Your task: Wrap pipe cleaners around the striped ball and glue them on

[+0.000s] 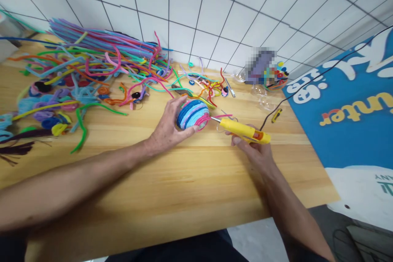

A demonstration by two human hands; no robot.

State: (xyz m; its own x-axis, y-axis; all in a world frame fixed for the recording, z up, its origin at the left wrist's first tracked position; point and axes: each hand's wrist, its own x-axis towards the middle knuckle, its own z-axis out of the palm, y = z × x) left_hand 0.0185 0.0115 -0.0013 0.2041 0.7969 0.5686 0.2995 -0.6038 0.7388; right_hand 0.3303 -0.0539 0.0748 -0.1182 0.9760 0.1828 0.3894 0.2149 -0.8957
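Note:
My left hand [170, 125] is wrapped round a ball [193, 114] covered in rows of blue, light blue, purple and pink pipe cleaner. A loose pink pipe cleaner end [225, 115] sticks out from its right side. In my right hand [253, 145] is a yellow hot glue gun [242, 129], its metal nozzle pointing left at the pink rows. The nozzle tip is at the ball's right side; whether it touches, I cannot tell. A dark cord runs from the gun up to the right.
Many coloured pipe cleaners [101, 45] lie heaped at the back left of the wooden table [172, 196]. Clear plastic domes [265, 100], a small yellow cutter [276, 115] and a container of colourful bits [276, 77] are at the back right. A blue printed board [353, 131] stands at right.

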